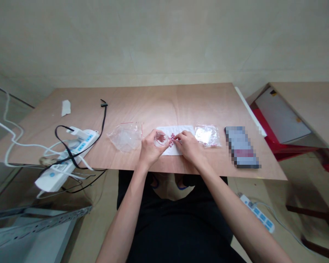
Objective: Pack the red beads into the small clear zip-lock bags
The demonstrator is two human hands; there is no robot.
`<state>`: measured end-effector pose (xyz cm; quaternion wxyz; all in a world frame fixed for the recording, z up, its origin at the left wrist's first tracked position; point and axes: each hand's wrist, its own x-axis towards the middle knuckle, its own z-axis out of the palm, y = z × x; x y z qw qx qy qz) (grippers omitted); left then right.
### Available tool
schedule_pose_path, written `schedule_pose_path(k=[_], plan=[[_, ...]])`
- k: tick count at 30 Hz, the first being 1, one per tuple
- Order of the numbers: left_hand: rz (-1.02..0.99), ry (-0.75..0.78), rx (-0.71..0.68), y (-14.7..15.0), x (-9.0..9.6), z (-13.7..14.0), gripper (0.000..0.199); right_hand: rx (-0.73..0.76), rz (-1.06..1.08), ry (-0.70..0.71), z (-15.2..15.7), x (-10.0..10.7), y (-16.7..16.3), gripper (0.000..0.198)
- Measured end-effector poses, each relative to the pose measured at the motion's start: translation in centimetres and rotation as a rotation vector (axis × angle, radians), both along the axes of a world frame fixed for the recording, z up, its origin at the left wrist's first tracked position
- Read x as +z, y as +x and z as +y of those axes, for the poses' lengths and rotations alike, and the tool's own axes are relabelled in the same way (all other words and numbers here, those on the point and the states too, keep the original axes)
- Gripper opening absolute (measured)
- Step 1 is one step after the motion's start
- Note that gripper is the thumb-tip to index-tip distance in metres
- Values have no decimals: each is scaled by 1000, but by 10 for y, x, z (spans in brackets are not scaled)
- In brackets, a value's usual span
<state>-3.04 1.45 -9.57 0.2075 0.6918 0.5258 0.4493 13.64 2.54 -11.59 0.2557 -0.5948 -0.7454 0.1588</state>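
My left hand [149, 148] is wrapped round a small clear jar [161, 138], which is tilted with its round mouth up toward me. Some pink shows inside the jar. Right beside it, a loose cluster of small pink round pieces [171, 140], like beads or pills, lies on a white sheet of paper [175, 129]. The fingertips of my right hand [190, 146] are pinched together at the right edge of this cluster. Whether a piece is between them is too small to tell.
A crumpled clear plastic bag [125, 137] lies left of my hands, and a shiny clear packet [207, 135] lies to the right. Farther right is a phone [241, 147]. A power strip [68, 160] with tangled cables hangs over the table's left front edge. Another power strip [257, 213] is on the floor.
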Motion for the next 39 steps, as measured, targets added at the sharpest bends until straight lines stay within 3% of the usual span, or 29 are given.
schedule_pose_path(k=[6, 10, 14, 17, 19, 24, 27, 29, 32, 36, 39], plan=[[-9, -21, -6, 4, 5, 1, 20, -51, 169, 107, -7, 31, 3, 11], [-31, -62, -62, 12, 12, -1, 16, 40, 371, 159, -18, 59, -3, 9], [-41, -107, -111, 20, 19, -3, 18, 136, 262, 92, -21, 70, -10, 14], [-47, -109, -89, 24, 18, -4, 21, 150, 298, 87, -22, 69, -9, 23], [-73, -125, -56, 26, 16, -6, 28, 145, 385, 58, -25, 65, -6, 18], [-175, -184, -105, 25, 13, -13, 48, 58, 653, -138, -29, 50, 4, 14], [-329, -255, -218, 19, 13, -14, 33, 0, 772, -183, -25, 49, 10, 28], [-437, -303, -197, 16, 12, -12, 24, 2, 794, -204, -21, 53, 12, 39], [-488, -324, -113, 15, 12, -7, 28, -11, 851, -249, -16, 57, 11, 49], [-552, -303, -109, 21, 14, -5, 25, -41, 887, -275, -11, 52, 2, 35], [-591, -268, -61, 28, 14, -5, 23, -118, 848, -216, -10, 45, -4, 29]])
